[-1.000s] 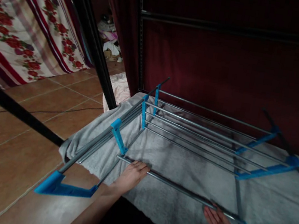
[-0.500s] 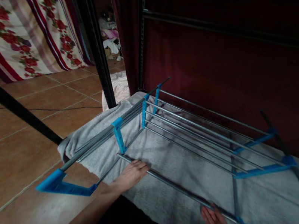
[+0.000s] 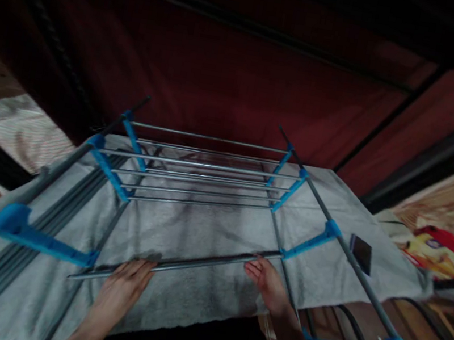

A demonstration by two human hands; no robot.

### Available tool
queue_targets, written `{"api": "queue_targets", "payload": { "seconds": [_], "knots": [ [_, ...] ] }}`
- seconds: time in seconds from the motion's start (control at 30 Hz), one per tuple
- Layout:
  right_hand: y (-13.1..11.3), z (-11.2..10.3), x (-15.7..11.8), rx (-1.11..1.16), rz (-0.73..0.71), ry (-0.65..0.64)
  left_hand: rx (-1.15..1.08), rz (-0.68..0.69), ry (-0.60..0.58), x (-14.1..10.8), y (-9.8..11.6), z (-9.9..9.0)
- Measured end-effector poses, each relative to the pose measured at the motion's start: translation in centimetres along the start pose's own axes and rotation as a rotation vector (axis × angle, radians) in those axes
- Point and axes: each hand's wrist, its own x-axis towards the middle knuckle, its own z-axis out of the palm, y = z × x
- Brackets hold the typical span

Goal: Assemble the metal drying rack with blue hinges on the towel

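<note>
A grey metal rod lies crosswise in front of me. My left hand grips it from above near its left end, which juts past a blue plastic bracket. Closer to the other end, my right hand holds the rod with its fingertips, palm partly turned up. That right end meets another blue bracket. Both brackets belong to a rack frame of metal bars with blue joints, where several crossbars span the far part.
Several loose rods lie along the left side on the grey blanket. A dark phone-like object rests to the right. Dark red cloth hangs behind, with a black post at the right.
My view has swung to the right, bringing the rack's right side into sight. The rod's right end now appears raised, nearer its bracket; both hands stay on the rod.
</note>
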Motion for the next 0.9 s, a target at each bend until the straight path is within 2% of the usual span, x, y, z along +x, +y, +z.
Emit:
{"api": "queue_targets", "payload": {
  "seconds": [0.13, 0.47, 0.7, 0.9],
  "knots": [
    [-0.1, 0.4, -0.2, 0.043, -0.020, 0.007, 0.011, 0.052, 0.015, 0.5, -0.5, -0.1],
    [-0.4, 0.8, -0.3, 0.068, -0.015, 0.006, 0.068, 0.109, 0.044, 1.1, -0.3, -0.2],
    [-0.6, 0.8, -0.4, 0.074, -0.024, -0.013, 0.049, 0.110, 0.079, 1.2, -0.3, 0.2],
    [-0.5, 1.1, -0.3, 0.079, -0.044, -0.009, -0.020, 0.054, 0.041, 1.3, -0.1, 0.3]
  ]
}}
